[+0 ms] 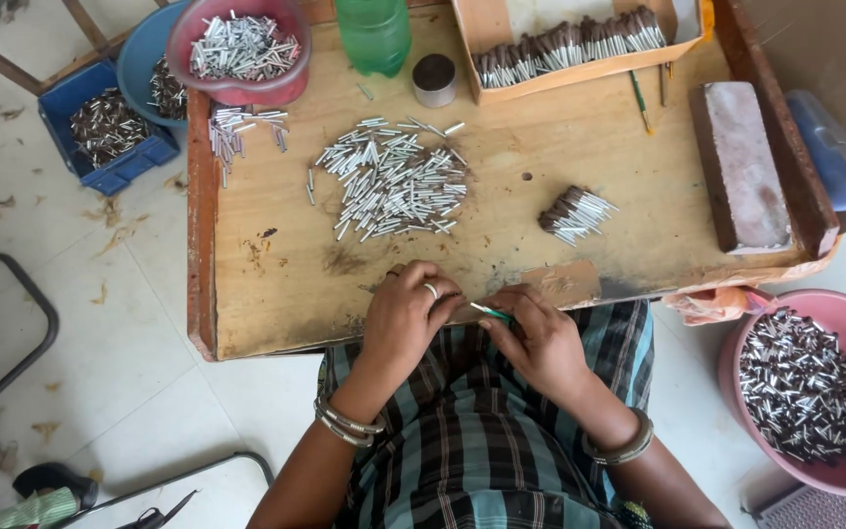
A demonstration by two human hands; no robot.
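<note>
Filling most of the view, the wooden counter [276, 294] carries a loose heap of silver tubes [389, 181] at its middle, within reach, and a small bundle of brown-tipped tubes [575, 213] set apart to the right. At its near edge the left hand [405, 318] is curled shut, seemingly over a tube, though its fingers hide what it grips. Just beside it, the right hand [539, 338] pinches a thin green stick [493, 312], tip aimed toward the left hand.
</note>
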